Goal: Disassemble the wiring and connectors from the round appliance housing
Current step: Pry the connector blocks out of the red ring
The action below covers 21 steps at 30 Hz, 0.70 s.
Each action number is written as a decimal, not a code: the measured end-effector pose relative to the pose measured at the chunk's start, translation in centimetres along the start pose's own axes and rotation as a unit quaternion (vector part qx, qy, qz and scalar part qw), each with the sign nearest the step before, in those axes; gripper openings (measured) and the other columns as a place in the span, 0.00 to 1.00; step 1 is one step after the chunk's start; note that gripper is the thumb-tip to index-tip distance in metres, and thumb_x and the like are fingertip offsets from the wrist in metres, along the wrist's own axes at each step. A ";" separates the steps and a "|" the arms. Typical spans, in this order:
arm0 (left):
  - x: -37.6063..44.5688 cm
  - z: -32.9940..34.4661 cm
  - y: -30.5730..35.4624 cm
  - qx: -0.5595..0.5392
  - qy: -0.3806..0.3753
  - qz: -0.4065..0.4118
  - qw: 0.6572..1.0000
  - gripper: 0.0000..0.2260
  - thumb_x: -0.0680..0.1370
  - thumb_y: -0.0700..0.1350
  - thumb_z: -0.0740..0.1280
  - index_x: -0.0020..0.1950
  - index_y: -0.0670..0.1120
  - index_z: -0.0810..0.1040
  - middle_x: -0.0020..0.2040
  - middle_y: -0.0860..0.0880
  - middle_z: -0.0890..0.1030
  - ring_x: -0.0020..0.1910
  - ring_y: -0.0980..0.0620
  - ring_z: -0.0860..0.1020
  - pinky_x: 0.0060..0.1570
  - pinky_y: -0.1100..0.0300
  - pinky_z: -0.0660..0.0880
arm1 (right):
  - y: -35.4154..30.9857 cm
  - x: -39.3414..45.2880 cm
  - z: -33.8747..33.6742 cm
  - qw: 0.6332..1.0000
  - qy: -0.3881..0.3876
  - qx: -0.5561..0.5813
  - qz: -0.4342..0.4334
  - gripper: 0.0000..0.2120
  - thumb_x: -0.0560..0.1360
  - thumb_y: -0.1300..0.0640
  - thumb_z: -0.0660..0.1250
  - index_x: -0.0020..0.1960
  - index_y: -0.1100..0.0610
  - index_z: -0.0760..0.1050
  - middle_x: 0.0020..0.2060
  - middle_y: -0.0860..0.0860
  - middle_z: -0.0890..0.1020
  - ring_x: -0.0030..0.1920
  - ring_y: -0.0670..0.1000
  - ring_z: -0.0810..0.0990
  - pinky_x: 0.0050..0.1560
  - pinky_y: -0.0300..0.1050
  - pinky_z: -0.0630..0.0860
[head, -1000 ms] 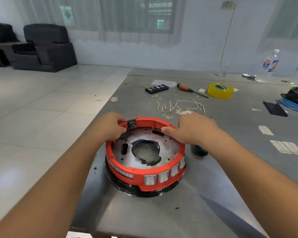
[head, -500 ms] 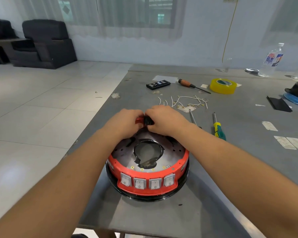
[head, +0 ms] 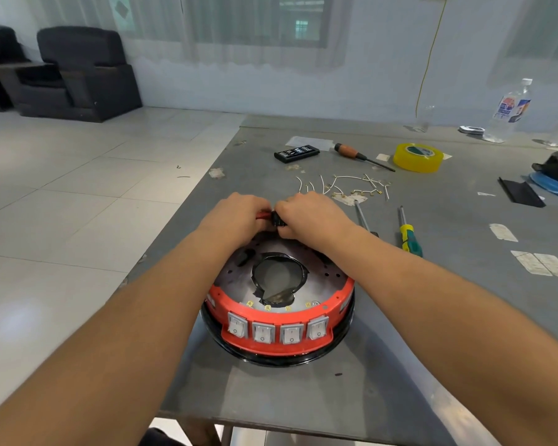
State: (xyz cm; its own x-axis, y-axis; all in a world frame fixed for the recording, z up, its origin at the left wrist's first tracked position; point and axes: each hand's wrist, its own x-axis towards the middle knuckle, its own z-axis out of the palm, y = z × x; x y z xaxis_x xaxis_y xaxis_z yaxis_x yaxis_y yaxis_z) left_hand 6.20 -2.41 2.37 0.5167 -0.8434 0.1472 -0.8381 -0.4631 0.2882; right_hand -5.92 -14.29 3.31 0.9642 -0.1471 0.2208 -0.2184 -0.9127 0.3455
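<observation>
housing (head: 273,317): rigid, heavyish; your left hand (head: 236,217) grips its far rim.
connector (head: 278,219): small, stiff; your right hand (head: 306,217) pinches it.

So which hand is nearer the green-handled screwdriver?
Right. The right hand works at the housing's far rim, just left of the green-handled screwdriver; the left hand sits farther left, beyond the right.

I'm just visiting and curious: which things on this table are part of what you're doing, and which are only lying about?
In use: red housing, black connector, left hand, right hand, loose wires.

Lying about: tape roll, remote, water bottle, green screwdriver.
</observation>
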 end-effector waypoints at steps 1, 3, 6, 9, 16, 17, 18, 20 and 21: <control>0.0 0.0 0.0 -0.005 0.002 -0.004 1.000 0.11 0.80 0.53 0.73 0.61 0.53 0.84 0.57 0.43 0.84 0.58 0.37 0.80 0.51 0.51 0.74 | 0.0 0.0 0.0 1.000 0.001 -0.002 0.001 0.14 0.79 0.50 0.64 0.57 0.59 0.75 0.54 0.59 0.82 0.52 0.64 0.82 0.39 0.49 0.65; 0.1 0.1 -0.2 -0.012 0.005 -0.012 1.000 0.11 0.80 0.54 0.73 0.62 0.55 0.84 0.57 0.43 0.84 0.59 0.37 0.80 0.51 0.51 0.75 | -0.1 -0.1 -0.1 1.000 0.006 -0.009 0.001 0.14 0.80 0.50 0.63 0.58 0.60 0.73 0.54 0.59 0.82 0.51 0.64 0.82 0.39 0.50 0.65; 0.3 0.1 -0.4 -0.027 0.009 -0.017 0.999 0.12 0.79 0.55 0.74 0.62 0.57 0.84 0.58 0.43 0.84 0.59 0.37 0.80 0.51 0.52 0.74 | -0.1 -0.1 -0.1 1.000 0.008 -0.008 -0.005 0.13 0.80 0.51 0.63 0.58 0.60 0.72 0.53 0.59 0.82 0.50 0.65 0.82 0.38 0.50 0.65; 0.3 0.2 -0.5 -0.037 0.012 -0.018 0.999 0.13 0.78 0.56 0.75 0.62 0.56 0.85 0.58 0.44 0.84 0.59 0.38 0.80 0.52 0.53 0.73 | 0.2 -0.2 -0.1 1.000 0.004 -0.002 -0.008 0.14 0.80 0.50 0.63 0.57 0.60 0.73 0.53 0.59 0.82 0.50 0.64 0.81 0.39 0.50 0.65; 0.3 0.2 -0.7 -0.037 0.007 -0.002 0.999 0.13 0.78 0.56 0.75 0.60 0.54 0.85 0.56 0.43 0.84 0.58 0.38 0.80 0.53 0.50 0.76 | 0.3 -0.1 0.2 1.000 0.002 0.025 0.001 0.15 0.81 0.48 0.64 0.59 0.59 0.73 0.54 0.58 0.82 0.53 0.64 0.81 0.42 0.52 0.70; 0.3 0.2 -0.8 -0.035 0.006 0.001 0.999 0.13 0.78 0.56 0.75 0.60 0.53 0.85 0.56 0.43 0.84 0.58 0.38 0.80 0.54 0.50 0.77 | 0.4 -0.2 0.2 0.998 -0.005 0.056 0.011 0.16 0.80 0.46 0.65 0.60 0.58 0.74 0.55 0.58 0.82 0.55 0.63 0.81 0.45 0.53 0.72; 0.2 0.3 -0.7 -0.033 0.004 0.004 0.999 0.12 0.79 0.55 0.74 0.60 0.52 0.84 0.56 0.43 0.84 0.58 0.37 0.80 0.54 0.49 0.77 | 0.5 -0.3 0.1 0.994 -0.011 0.105 0.029 0.18 0.79 0.45 0.68 0.61 0.57 0.74 0.55 0.57 0.82 0.56 0.61 0.80 0.48 0.52 0.73; 0.1 0.4 -0.5 -0.029 0.000 0.011 1.000 0.13 0.80 0.55 0.74 0.60 0.51 0.83 0.56 0.42 0.84 0.57 0.38 0.80 0.53 0.50 0.77 | 1.1 -0.9 0.0 0.970 -0.024 0.227 0.078 0.20 0.74 0.47 0.74 0.62 0.55 0.76 0.56 0.56 0.82 0.57 0.58 0.79 0.52 0.50 0.73; 0.1 0.4 -0.4 -0.026 -0.001 0.019 0.999 0.13 0.79 0.54 0.74 0.61 0.50 0.82 0.56 0.43 0.83 0.58 0.39 0.80 0.53 0.51 0.76 | 1.4 -1.2 0.0 0.956 -0.026 0.274 0.101 0.20 0.73 0.51 0.76 0.62 0.55 0.77 0.56 0.55 0.82 0.57 0.56 0.79 0.52 0.48 0.73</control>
State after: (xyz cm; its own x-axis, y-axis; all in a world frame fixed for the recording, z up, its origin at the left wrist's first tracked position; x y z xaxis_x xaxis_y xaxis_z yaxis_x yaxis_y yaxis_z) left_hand 6.53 -2.36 1.90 0.4841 -0.8609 0.1566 -0.8469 -0.4160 0.3313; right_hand -7.35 -15.35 3.55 0.9201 -0.3467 0.1825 -0.3022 -0.9245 -0.2324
